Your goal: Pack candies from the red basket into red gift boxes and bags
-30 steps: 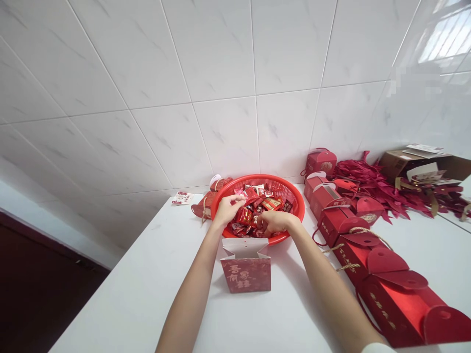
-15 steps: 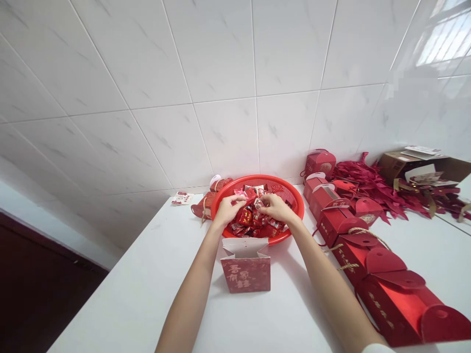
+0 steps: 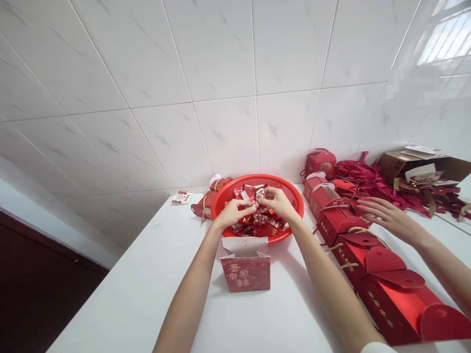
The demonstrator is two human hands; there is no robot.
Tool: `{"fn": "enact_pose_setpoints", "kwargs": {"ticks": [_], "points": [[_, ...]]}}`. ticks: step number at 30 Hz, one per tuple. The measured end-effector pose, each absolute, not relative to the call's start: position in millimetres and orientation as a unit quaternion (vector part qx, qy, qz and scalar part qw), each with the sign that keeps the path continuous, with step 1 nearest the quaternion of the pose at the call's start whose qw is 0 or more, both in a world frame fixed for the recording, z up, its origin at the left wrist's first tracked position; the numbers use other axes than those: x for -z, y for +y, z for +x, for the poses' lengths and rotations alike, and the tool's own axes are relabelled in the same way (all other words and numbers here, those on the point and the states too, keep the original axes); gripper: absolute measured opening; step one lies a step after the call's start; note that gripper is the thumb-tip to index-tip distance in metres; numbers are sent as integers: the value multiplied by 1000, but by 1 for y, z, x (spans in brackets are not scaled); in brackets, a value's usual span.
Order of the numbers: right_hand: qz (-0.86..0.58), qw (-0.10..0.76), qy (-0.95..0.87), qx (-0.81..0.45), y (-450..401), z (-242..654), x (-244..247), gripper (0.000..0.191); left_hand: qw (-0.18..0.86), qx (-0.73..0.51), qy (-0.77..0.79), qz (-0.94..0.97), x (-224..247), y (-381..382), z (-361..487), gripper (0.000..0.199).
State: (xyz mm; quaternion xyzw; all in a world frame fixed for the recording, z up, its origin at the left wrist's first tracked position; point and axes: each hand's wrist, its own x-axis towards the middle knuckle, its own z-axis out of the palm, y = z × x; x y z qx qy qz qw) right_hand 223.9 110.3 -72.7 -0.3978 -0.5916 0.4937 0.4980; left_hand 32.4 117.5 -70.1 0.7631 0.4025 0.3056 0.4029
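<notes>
Head view: over the red basket point(image 3: 281, 238), a wrapped sweet point(image 3: 260, 193) is pinched by the right hand point(image 3: 281, 203), the left hand point(image 3: 233, 214) is curled, its grip unclear, and the open box point(image 3: 246, 275) is placed upright nearby, probably for easy reach.

We see a white-and-dark wrapped candy point(image 3: 260, 193) pinched at the fingertips of our right hand point(image 3: 276, 202). Under both our hands lie loose wrapped candies point(image 3: 263, 219), glossy and mostly red with touches of gold and white, heaped beneath the grip and reaching our left fingertips. Nearer us than the grip, the dark-red paper box point(image 3: 246, 274) stands upright, its top open, pale characters across its front and its inside pale.
</notes>
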Motion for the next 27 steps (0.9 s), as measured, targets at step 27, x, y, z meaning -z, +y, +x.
{"fn": "enact_pose_setpoints", "kwargs": {"ticks": [27], "points": [[-369, 505, -613, -484, 111, 227, 72, 38, 410, -331, 382, 760, 72, 119, 32, 43]]}}
